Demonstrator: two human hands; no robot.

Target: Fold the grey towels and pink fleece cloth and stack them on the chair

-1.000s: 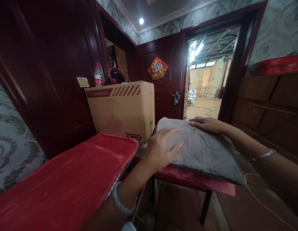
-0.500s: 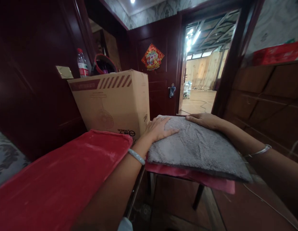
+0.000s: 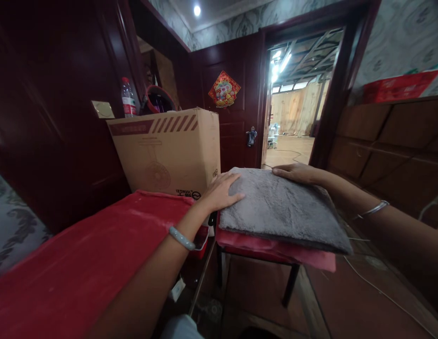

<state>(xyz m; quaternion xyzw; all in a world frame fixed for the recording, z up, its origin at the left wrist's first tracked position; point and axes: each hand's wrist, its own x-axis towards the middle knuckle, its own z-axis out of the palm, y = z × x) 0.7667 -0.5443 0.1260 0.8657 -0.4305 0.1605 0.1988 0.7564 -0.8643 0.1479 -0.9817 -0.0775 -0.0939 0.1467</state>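
Note:
A grey, fluffy folded cloth [image 3: 275,202] lies on top of a pink cloth [image 3: 311,259], both on a dark-legged stool [image 3: 293,282]. My left hand [image 3: 224,190] rests at the grey cloth's far left corner, fingers spread, with a pale bangle on its wrist. On the far right edge lies my right hand [image 3: 296,173], stretched out flat along the cloth; a silver bracelet circles that wrist. Neither hand grips the cloth. Some of the right hand's fingers are hard to make out.
At left is a red-covered surface [image 3: 99,254]. Behind it stands a cardboard box [image 3: 166,155], carrying a red-capped bottle [image 3: 128,101] and a dark round container [image 3: 160,100]. A doorway [image 3: 293,103] opens ahead. Brown boxes [image 3: 399,136] line the right, topped by a red tray [image 3: 402,87].
My left hand has slid slightly left toward the cloth's edge. The right hand stays nearly in place. The view has shifted a little, showing more of the floor between stool and red surface.

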